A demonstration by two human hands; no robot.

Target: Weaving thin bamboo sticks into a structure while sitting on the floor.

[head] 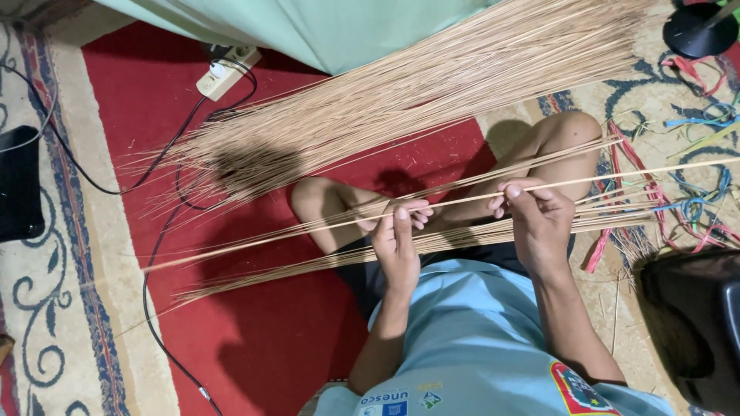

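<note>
- The person is sitting cross-legged on a red carpet (285,339), seen from above; a pale blue shirt (470,331) is filling the 6 o'clock part of the view.
- The left hand (397,243) is pinching a single long stick (308,229) between thumb and fingers, closed on it just left of centre.
- The right hand (536,216) is pinching the same stick further along, toward 3 o'clock, fingers curled shut around it.
- The stick is running from 9 o'clock to 3 o'clock, rising slightly to the right, and is passing above both knees.
- A small bundle (324,262) of similar sticks is lying across the lap just below the held one (its thin ends are fanning out toward 8 o'clock).
- A large pile (416,100) of the same sticks is lying on the carpet from 12 to 10 o'clock, well apart from the hands.
- A white power strip (227,71) is lying at 11 o'clock, with black cable (154,254) trailing down toward 7 o'clock.
- Coloured plastic strips (694,208) are lying scattered at 3 o'clock, on a patterned rug (54,308) that is also showing at 9 o'clock.
- A dark container (690,323) is standing at 4 o'clock, near the right elbow.
</note>
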